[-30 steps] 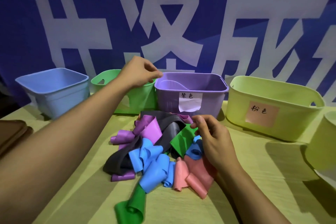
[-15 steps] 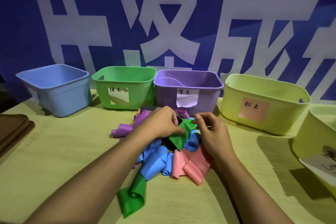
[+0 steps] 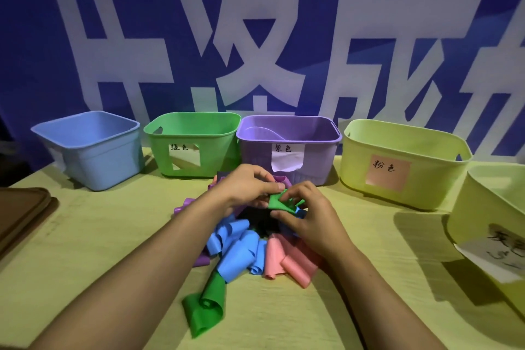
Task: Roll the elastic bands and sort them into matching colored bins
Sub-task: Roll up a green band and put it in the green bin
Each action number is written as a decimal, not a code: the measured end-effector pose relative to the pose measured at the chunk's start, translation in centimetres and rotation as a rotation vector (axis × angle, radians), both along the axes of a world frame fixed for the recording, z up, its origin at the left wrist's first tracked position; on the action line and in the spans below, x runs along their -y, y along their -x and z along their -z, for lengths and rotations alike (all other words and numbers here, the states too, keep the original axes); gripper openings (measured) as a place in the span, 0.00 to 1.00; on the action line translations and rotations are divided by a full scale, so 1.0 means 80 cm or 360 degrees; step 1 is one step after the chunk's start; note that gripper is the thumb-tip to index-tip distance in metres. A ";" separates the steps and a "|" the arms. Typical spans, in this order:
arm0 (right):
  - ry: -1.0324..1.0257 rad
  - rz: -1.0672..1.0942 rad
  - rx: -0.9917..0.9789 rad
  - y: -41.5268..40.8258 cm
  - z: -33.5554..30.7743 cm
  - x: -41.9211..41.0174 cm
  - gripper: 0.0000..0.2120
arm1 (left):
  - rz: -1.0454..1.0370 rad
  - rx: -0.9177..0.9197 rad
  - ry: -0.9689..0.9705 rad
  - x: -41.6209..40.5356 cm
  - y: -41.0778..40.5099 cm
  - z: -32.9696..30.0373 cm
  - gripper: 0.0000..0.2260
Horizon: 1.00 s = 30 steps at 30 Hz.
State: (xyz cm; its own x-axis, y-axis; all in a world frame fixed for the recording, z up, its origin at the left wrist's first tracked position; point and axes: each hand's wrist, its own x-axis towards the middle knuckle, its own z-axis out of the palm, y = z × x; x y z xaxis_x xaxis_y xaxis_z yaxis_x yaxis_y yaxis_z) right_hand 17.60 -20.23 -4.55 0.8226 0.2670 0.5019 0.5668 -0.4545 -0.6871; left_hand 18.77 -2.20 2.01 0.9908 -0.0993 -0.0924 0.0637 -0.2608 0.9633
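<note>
Both hands meet over a pile of elastic bands on the table. My left hand and my right hand each pinch a green band, held just above the pile. Under them lie blue bands, pink bands, purple bands and a dark band. Another green band lies curled nearest me. At the back stand a blue bin, a green bin, a purple bin and a yellow-green bin with a pink label.
A second yellow-green bin with a white paper label sits at the right edge. A brown tray lies at the left edge. A blue banner with large white characters hangs behind the bins. The table has a yellow-green cloth.
My left hand came back from over the green bin down to the pile. Both hands now hold the green band, lifted slightly and bunched tighter between the fingers.
</note>
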 end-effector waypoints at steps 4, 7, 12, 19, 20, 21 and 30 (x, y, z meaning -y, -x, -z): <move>-0.0188 0.0067 0.0164 -0.005 -0.002 0.004 0.06 | 0.0016 0.0045 0.0010 -0.001 0.004 -0.002 0.06; -0.0324 0.0144 0.0080 -0.005 -0.006 0.005 0.06 | 0.0138 0.0328 -0.0076 -0.002 0.011 -0.008 0.04; -0.0353 0.0181 0.0034 -0.003 -0.009 0.008 0.07 | 0.0425 0.0552 -0.0293 -0.008 0.016 -0.012 0.12; -0.0499 0.0071 0.0051 0.004 -0.017 0.011 0.04 | 0.0369 0.0640 -0.0268 -0.001 0.014 -0.015 0.04; -0.0522 0.0017 0.0015 0.004 -0.018 0.012 0.05 | 0.0343 0.0655 -0.0262 -0.001 0.013 -0.015 0.03; -0.0555 -0.0043 -0.0033 0.004 -0.020 0.013 0.06 | 0.0297 0.0679 -0.0235 0.000 0.011 -0.016 0.03; -0.0655 -0.0176 -0.0272 -0.004 -0.062 -0.008 0.11 | 0.0021 0.0947 -0.0075 0.015 0.018 -0.094 0.06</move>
